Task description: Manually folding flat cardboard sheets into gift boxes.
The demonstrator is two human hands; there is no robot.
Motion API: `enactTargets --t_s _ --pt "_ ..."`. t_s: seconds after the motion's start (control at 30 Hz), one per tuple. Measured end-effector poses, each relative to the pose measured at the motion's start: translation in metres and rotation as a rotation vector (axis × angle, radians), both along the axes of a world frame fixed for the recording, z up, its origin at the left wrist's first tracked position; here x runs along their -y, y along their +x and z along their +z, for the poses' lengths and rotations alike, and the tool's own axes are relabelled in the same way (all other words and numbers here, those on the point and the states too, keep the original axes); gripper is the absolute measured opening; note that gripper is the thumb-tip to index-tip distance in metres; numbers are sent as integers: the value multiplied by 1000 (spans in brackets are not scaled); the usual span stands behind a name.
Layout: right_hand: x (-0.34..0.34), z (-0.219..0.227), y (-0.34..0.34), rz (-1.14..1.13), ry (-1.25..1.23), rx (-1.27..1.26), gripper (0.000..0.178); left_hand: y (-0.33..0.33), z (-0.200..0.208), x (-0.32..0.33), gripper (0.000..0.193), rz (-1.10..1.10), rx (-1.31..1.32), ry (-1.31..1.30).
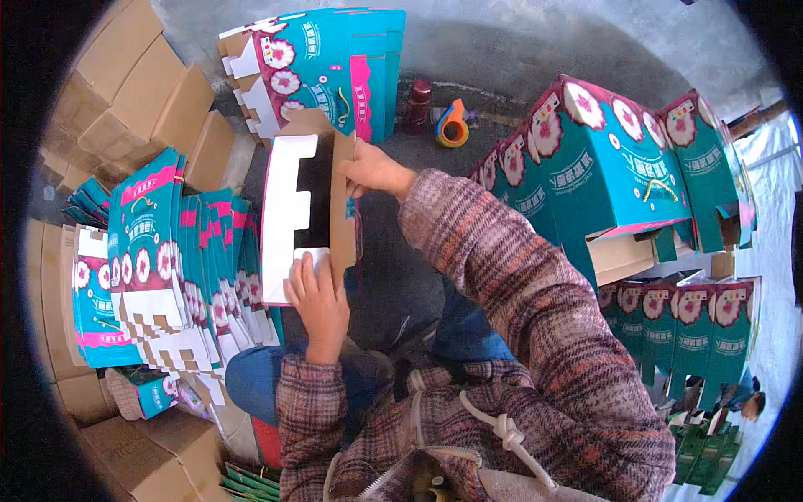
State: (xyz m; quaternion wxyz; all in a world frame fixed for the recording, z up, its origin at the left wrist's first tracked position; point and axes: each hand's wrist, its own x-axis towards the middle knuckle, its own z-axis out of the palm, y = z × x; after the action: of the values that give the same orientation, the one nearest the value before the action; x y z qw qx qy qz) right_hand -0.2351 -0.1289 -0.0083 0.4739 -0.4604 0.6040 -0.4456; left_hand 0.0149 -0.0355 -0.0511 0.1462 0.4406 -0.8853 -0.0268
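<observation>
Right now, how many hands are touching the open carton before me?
2: your left hand rests on the carton's white near part, and your right hand holds its brown right edge. No others show.

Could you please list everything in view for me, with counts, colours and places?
Open carton: one, white and brown, centre-left
Flattened cartons: many, teal, pink and white, left
Leaning cartons: several, teal and pink, top
Assembled boxes: several, teal and maroon, right
Cardboard boxes: several, brown, left
Bottle: one, red, top centre
Tape dispenser: one, orange and yellow, beside the bottle
Wall: one, grey, top
Another person: one, blurred, far right
Jacket: one, maroon-beige plaid, lower centre
Jeans: one pair, blue, lower centre
Left hand: one, bare, on the carton's near end
Right hand: one, bare, gripping the carton's right side
</observation>
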Motion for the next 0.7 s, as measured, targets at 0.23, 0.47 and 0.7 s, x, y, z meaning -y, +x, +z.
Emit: enactTargets --t_s 0.23,0.47,0.7 --pt "10 5 -57 -215 -296 -500 58 31 12 -11 33 -147 -100 119" --pt "13 -7 -43 276 86 -368 79 48 6 -11 37 -71 -282 230" --pt "-8 2 -19 311 -145 -646 63 39 -13 -5 60 219 -918 202"
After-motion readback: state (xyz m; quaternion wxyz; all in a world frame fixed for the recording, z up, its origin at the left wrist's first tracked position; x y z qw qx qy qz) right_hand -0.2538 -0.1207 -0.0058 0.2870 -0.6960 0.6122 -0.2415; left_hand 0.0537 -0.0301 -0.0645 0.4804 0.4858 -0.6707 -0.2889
